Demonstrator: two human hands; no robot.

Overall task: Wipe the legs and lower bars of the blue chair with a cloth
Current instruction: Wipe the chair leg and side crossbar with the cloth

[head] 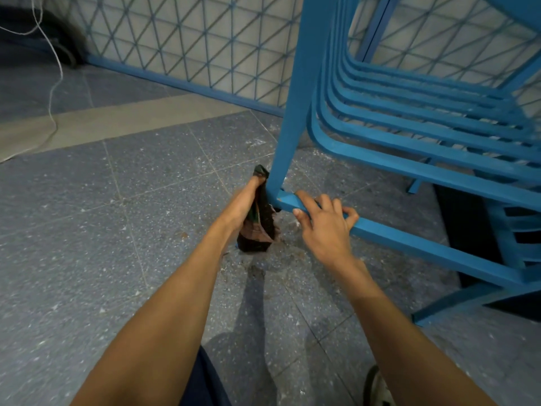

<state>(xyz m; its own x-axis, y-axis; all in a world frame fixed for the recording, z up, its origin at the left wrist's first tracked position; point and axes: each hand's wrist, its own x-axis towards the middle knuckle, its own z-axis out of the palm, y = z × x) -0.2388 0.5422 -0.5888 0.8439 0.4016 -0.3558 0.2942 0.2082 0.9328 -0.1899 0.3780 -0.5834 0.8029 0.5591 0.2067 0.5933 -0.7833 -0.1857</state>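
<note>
Left hand (243, 206) is gripping cloth (263, 227) at the chair leg (295, 106); right hand (325, 227) is clasping lower bar (424, 247); mesh fence (190, 45) behind, floor (87, 215) leftward.

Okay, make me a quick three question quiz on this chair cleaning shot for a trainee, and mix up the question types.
1. True or false: the right hand grips the lower bar of the blue chair.
2. Where is the cloth?
A. Draped over the seat slats
B. Held by the left hand at the foot of the chair leg
C. Lying flat, well away from the chair
3. What thin white thing trails over the floor at the upper left?

Key: 1 true. 2 B. 3 a cord.
</note>
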